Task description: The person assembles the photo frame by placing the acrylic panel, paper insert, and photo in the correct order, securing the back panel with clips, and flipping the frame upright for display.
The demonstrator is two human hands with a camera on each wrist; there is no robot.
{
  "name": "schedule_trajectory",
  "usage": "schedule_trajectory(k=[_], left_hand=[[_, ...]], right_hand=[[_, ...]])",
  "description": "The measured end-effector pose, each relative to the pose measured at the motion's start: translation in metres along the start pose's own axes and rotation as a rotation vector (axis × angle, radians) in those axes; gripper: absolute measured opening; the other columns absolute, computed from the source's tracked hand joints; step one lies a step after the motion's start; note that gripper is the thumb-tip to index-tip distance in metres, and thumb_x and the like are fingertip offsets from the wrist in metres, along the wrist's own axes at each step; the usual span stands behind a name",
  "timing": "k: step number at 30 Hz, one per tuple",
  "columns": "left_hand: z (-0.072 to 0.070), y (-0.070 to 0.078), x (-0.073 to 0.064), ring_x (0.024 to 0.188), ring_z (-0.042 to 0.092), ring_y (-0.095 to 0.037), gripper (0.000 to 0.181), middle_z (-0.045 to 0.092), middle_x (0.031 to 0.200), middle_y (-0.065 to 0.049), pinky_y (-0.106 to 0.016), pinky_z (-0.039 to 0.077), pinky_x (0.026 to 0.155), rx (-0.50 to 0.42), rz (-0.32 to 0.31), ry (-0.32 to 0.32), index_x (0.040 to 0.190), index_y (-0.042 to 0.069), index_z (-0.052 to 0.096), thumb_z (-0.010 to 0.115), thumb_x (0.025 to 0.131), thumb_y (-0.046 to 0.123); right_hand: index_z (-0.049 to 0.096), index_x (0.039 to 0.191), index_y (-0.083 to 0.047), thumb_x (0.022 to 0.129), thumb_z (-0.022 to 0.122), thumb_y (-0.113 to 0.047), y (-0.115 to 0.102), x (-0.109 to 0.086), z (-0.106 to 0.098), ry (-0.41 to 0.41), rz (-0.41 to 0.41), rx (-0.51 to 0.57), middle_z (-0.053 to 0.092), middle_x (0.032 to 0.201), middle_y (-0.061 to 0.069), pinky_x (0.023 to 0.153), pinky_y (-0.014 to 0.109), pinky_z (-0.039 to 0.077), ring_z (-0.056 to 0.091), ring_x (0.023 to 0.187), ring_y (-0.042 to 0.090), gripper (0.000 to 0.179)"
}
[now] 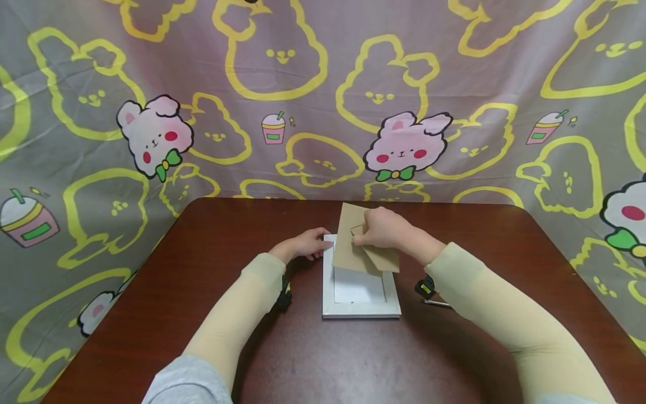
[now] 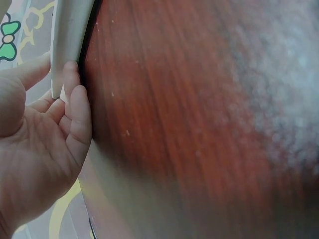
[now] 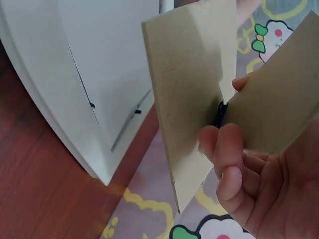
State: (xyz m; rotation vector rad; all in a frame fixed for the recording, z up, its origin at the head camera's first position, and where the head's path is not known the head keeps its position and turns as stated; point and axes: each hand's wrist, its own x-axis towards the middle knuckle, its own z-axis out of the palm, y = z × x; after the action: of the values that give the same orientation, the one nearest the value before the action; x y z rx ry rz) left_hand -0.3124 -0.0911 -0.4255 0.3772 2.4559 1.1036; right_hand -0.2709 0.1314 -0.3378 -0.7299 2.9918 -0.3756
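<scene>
Head view: fairly bright, diffuse light, source out of view; pale glare on near part of glossy red-brown wooden bench (image 1: 290,359); soft dark shadow beneath cream fabric right sleeve (image 1: 499,308); printed grey-pink cloth backdrop (image 1: 323,118) stretched toward edges. Left wrist view: dimmer; whitish glare at right, bench blurred below. Right wrist view: muted, slightly soft; shadows across flat tan cardboard panel (image 3: 174,74); outer edge of white rectangular frame (image 3: 60,99) bowed.
</scene>
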Motion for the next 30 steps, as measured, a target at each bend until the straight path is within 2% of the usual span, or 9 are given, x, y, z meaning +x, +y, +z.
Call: schedule_trajectory(k=[6,14,19,30], left_hand=[[0.000,0.001,-0.001,0.068,0.053,-0.017,0.036,0.056,0.079,-0.007,-0.029,0.048,0.058,-0.009,0.016,0.001,0.131,0.005,0.050,0.054,0.101,0.024],[0.000,-0.001,0.000,0.069,0.053,-0.017,0.035,0.055,0.079,-0.007,-0.029,0.047,0.059,-0.021,0.020,-0.004,0.130,0.005,0.051,0.055,0.101,0.023],[0.001,-0.003,0.001,0.068,0.053,-0.017,0.035,0.056,0.079,-0.007,-0.029,0.047,0.058,-0.022,0.018,0.001,0.130,0.005,0.051,0.055,0.100,0.023],[0.002,-0.001,-0.001,0.068,0.053,-0.017,0.036,0.056,0.079,-0.008,-0.029,0.047,0.059,-0.026,0.019,0.001,0.132,0.005,0.050,0.056,0.100,0.022]], right_hand=[[0.048,0.067,-0.010,0.075,0.071,-0.037,-0.004,0.004,0.011,-0.025,0.004,-0.035,0.040,0.057,-0.003,0.049,0.029,0.033,0.041,0.054,0.014,0.036],[0.053,0.074,-0.010,0.075,0.074,-0.039,-0.006,0.003,0.023,-0.061,0.027,-0.071,0.049,0.065,0.000,0.052,0.032,0.037,0.046,0.061,0.017,0.036],[0.053,0.073,-0.011,0.075,0.074,-0.040,-0.007,0.001,0.026,-0.084,0.031,-0.092,0.050,0.067,0.000,0.052,0.032,0.038,0.047,0.061,0.017,0.036],[0.038,0.054,-0.018,0.075,0.072,-0.038,-0.009,-0.005,0.034,-0.107,0.001,-0.118,0.032,0.053,-0.007,0.047,0.029,0.029,0.035,0.052,0.011,0.044]])
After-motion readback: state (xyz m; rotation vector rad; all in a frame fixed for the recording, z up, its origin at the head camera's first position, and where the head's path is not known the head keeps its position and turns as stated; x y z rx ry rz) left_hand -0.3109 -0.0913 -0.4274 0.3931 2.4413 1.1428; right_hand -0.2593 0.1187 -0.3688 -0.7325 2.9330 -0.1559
